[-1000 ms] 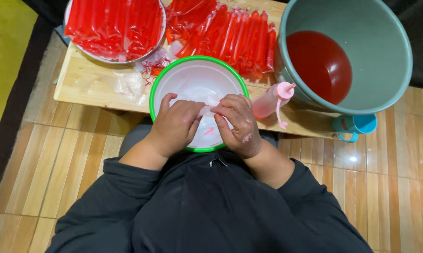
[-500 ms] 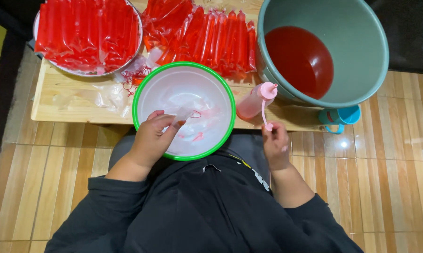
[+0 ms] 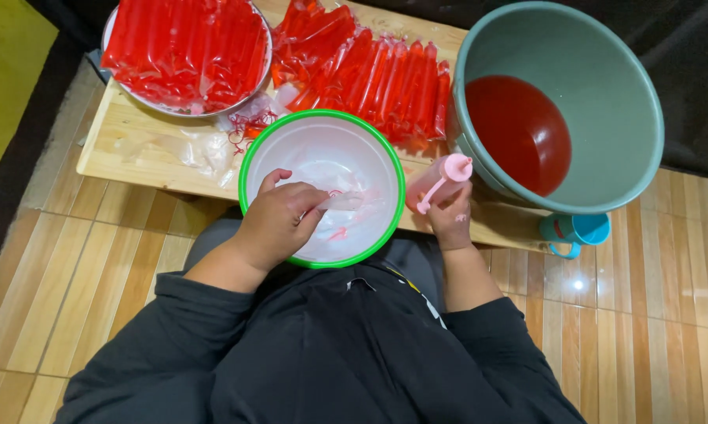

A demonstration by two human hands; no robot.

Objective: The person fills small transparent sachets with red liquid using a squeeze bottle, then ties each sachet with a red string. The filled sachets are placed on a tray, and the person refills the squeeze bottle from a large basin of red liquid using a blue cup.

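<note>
My left hand (image 3: 279, 222) rests inside a white bowl with a green rim (image 3: 385, 161) on my lap, pinching a thin clear plastic tube bag (image 3: 346, 202) with a red rubber band by it. My right hand (image 3: 450, 222) grips the base of a pink squeeze bottle (image 3: 436, 182) with a pink cap, lying tilted at the bowl's right edge. A big grey-green basin (image 3: 605, 71) of red liquid (image 3: 519, 129) stands just right of the bottle.
A low wooden table (image 3: 134, 145) carries a round tray of filled red tube bags (image 3: 185, 51), a row of more filled red bags (image 3: 370, 78), loose clear bags and rubber bands (image 3: 213, 145). A blue cup (image 3: 578, 230) sits by the basin. Wood-pattern floor surrounds me.
Both hands were together over the bowl a second ago. My right hand has moved right and taken the pink bottle. My left hand stays in the bowl with the clear bag.
</note>
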